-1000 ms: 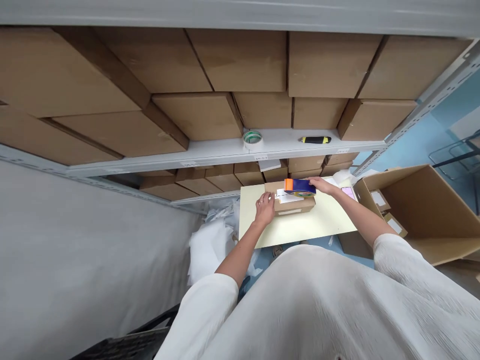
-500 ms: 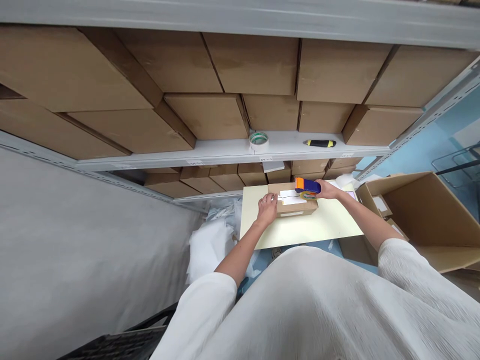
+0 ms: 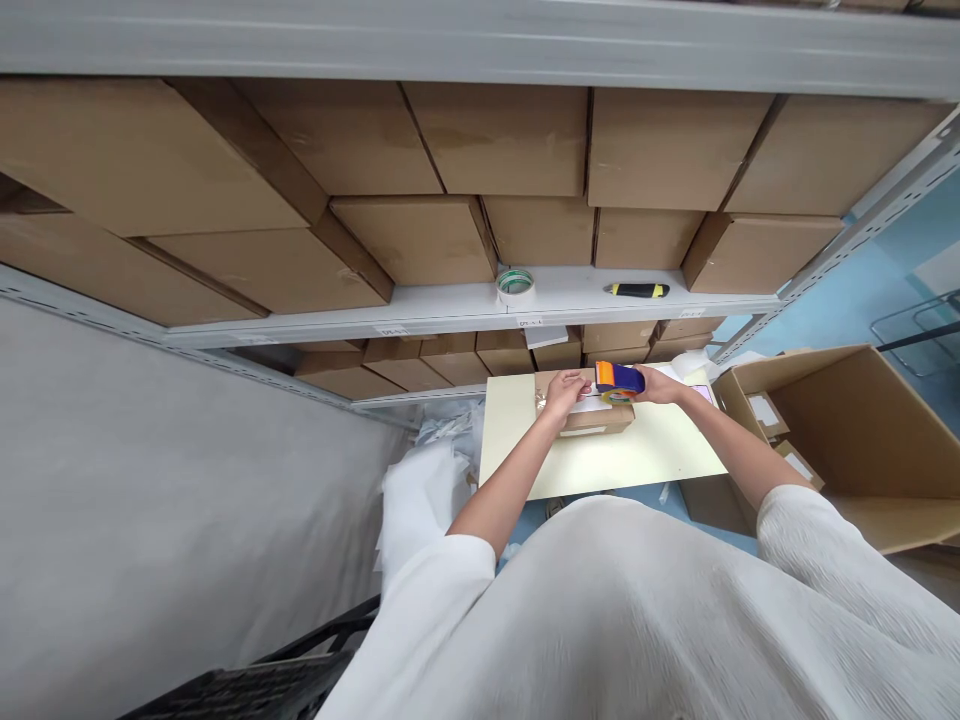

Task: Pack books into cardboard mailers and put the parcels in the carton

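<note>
A small cardboard box (image 3: pixel 596 421) with a white label on top lies on a pale yellow table (image 3: pixel 600 455). My left hand (image 3: pixel 564 396) rests flat on the top of the box, fingers stretched toward the right. My right hand (image 3: pixel 654 385) grips an orange and blue tape dispenser (image 3: pixel 619 380) pressed on the box's right end.
A grey shelf (image 3: pixel 465 305) above the table holds a roll of tape (image 3: pixel 515 285) and a yellow-black cutter (image 3: pixel 636 290), with large cardboard boxes behind. An open carton (image 3: pixel 847 430) with small parcels stands at the right. White packing sheets (image 3: pixel 420 495) lie left of the table.
The tape dispenser has slid right along the top of the box. My left hand has moved from the box's left end onto its top.
</note>
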`<state>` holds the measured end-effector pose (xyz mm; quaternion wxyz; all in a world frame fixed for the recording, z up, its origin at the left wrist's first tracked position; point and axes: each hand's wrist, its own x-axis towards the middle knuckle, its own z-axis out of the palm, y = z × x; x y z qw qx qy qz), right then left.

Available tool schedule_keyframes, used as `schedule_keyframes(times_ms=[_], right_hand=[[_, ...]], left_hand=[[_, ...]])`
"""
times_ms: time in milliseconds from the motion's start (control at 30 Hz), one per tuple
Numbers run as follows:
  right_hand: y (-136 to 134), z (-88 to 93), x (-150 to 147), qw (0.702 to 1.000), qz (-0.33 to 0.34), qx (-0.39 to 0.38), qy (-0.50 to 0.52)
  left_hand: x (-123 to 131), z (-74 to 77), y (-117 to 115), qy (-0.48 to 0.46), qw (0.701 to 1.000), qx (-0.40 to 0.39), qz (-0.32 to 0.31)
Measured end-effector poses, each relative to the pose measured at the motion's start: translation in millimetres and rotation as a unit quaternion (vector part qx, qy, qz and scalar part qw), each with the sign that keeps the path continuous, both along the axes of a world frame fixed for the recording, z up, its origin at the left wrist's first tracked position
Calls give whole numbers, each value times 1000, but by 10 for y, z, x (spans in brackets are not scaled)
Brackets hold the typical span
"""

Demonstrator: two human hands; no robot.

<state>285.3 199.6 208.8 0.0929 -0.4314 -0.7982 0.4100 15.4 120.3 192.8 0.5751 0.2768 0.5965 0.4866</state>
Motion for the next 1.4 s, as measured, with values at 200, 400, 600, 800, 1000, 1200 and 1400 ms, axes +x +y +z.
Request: schedule_keyframes(times_ms=[200, 400, 600, 800, 1000, 1200, 1400], right_hand=[[-16, 4, 0, 998, 0, -38, 40], [-45, 22, -85, 999, 5, -24, 35], [-60, 105, -204, 999, 34, -6, 40], [-109, 238, -215, 1000, 26, 5, -6], [-142, 344, -288, 997, 57, 20, -40], [-145, 420, -420, 993, 74, 23, -87], [7, 441, -360, 986, 58, 76, -139]], left_hand=[[22, 83, 21, -19, 1000, -12, 9], [2, 32, 0, 45, 999, 6, 28], [-6, -100, -7, 112, 993, 23, 38], [-52, -144, -3, 107, 994, 24, 25], [-149, -122, -28, 137, 990, 7, 38], [-383, -122, -72, 129, 990, 22, 44], [-1012, -241, -142, 99, 989, 28, 110]])
